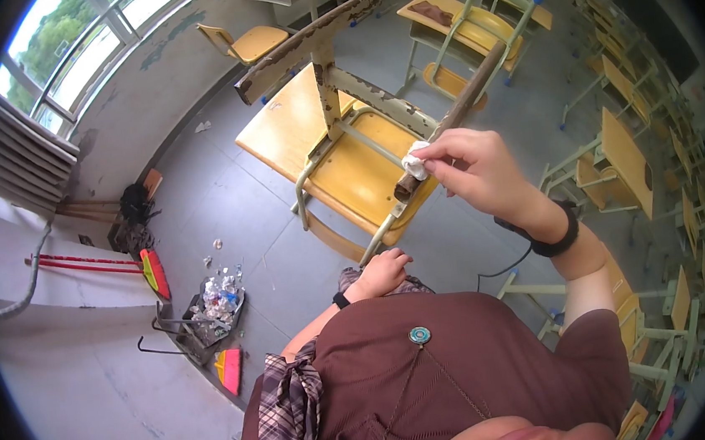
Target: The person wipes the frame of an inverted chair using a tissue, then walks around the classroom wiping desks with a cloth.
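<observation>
My right hand pinches a crumpled white tissue against the lower end of a worn metal leg. That leg belongs to an upturned piece of furniture with chipped brown paint, lying across a yellow chair and a wooden desk top. Near the chair's front metal frame is my left hand, its fingers loosely curled; whether they grip anything cannot be made out.
A dustpan heaped with litter lies on the floor at the left, between a red and yellow broom and a pink brush head. Desks with chairs fill the right side. Windows are at the upper left.
</observation>
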`<state>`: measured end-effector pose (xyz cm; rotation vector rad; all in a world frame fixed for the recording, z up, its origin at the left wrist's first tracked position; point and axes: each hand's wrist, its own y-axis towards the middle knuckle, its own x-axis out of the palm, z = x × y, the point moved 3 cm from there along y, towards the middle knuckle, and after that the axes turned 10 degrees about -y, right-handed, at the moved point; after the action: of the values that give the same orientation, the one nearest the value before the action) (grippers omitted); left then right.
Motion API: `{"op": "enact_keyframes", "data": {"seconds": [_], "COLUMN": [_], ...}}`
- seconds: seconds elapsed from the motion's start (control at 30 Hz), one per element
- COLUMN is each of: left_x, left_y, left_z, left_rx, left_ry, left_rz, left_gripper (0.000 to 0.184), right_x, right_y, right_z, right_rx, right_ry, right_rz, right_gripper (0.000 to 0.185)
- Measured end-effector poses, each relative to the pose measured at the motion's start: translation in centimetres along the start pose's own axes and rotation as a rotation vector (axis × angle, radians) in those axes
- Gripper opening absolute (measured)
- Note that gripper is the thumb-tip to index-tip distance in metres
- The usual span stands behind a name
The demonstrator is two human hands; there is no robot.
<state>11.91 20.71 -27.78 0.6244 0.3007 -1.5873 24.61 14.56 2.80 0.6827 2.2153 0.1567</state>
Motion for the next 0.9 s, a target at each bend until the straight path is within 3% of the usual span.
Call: {"op": "enact_keyframes", "data": {"seconds": [0.1,0.2,0.37,0.47,0.67,0.83,0.9], "left_x": [-0.4,-0.9,-1.1,-1.2,-0.4,0.5,0.9], "left_y": [0.0,-0.1,-0.2,0.0,0.5,0.2,0.0], "left_z": [0.0,0.1,0.3,0.6,0.7,0.3,0.0], "left_rx": [-0.023,-0.048,-0.06,-0.075,-0.083,-0.091,-0.121], "left_ry": [-0.019,-0.018,0.003,0.004,0.016,0.034,0.061], "left_rz": [-0.007,-0.004,-0.004,-0.049,-0.111,-0.101,-0.075], "left_gripper": [0.028,0.031,0.032,0.035,0.035,0.034,0.029], "right_x": [0.7,1.0,1.2,1.2,1.6,3.4,4.4], "right_y": [-1.3,-2.2,-3.3,-4.1,-6.1,-10.5,-12.5], "right_z": [1.1,4.2,6.9,8.4,9.8,15.6,18.4], "right_rx": [0.165,0.319,0.431,0.509,0.53,0.706,0.776], "right_ry": [0.378,0.815,1.479,1.697,1.712,1.877,1.759], "right_rz": [-0.022,0.151,0.065,0.042,0.094,0.293,0.337], "right_gripper": [0.015,0.017,0.019,0.016,0.013,0.016,0.012]}}
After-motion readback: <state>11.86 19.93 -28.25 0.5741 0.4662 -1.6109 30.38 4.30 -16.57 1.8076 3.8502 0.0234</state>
